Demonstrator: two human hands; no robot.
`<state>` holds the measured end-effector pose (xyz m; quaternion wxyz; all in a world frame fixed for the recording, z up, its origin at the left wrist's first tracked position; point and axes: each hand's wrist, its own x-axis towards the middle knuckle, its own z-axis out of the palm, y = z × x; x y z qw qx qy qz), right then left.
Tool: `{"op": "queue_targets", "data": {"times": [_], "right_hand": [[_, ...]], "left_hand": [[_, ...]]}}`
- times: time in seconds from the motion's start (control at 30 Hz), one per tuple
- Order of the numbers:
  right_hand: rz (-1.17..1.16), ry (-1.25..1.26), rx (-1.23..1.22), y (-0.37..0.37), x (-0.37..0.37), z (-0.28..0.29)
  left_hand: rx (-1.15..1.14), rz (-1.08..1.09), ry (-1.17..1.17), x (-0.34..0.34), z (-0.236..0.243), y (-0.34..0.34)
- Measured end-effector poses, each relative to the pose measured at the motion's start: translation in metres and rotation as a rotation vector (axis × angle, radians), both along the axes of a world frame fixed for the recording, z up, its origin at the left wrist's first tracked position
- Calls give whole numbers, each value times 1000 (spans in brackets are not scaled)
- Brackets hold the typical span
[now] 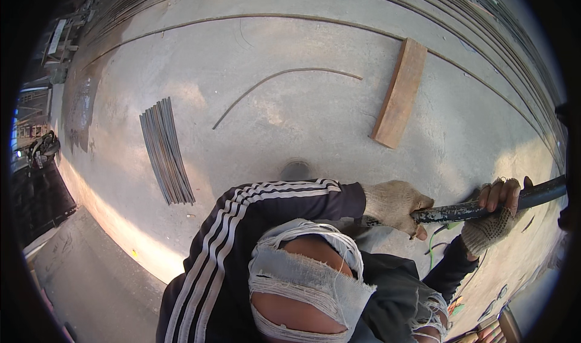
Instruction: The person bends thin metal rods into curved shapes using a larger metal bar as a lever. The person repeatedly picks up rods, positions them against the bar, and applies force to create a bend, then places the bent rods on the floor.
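A black pipe-like bar (544,188) with scuffed paint runs across the lower right. My left hand (396,207), in a knitted glove, is closed around it toward its left part, with the left end hidden by glove and sleeve. Farther right, my right hand (496,213), in a dotted glove with bare fingers, has its fingers wrapped over the same bar. Below the bar a green cord (431,252) hangs or lies, partly hidden. My torn-jeans knee (302,288) sits just under my striped left arm.
Short steel rods (166,152) lie bundled at left. A single bent rod (284,72) and wooden block (398,95) lie on the concrete floor (272,137). Long rods (333,22) cross the top and right. A dark mat-like surface (48,204) and clutter are at far left.
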<state>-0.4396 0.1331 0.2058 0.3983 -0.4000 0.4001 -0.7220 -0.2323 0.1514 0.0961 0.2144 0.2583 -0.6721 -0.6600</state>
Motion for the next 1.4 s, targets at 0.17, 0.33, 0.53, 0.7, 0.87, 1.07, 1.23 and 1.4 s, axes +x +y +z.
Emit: {"op": "queue_targets", "data": {"times": [0.17,0.33,0.53,0.7,0.87,1.07,1.23,1.4], "right_hand": [[-294,419,197,-3,-24,0],[-380,648,339,24,-51,-2],[-309,787,584,80,-47,-30],[-224,912,714,116,-40,-51],[-50,812,838,158,-33,-62],[12,844,946,205,-30,-73],[69,813,1041,221,-26,-78],[144,653,1248,200,-22,-67]], "left_hand": [[269,464,-391,80,-68,-52],[553,1319,-349,186,-129,-112],[803,1586,-344,212,-158,-154],[889,1619,-115,217,-180,-172],[778,1579,-389,214,-176,-172],[655,1885,461,194,-117,-146],[447,1743,696,216,-61,-148],[476,1443,925,209,-25,-159]]}}
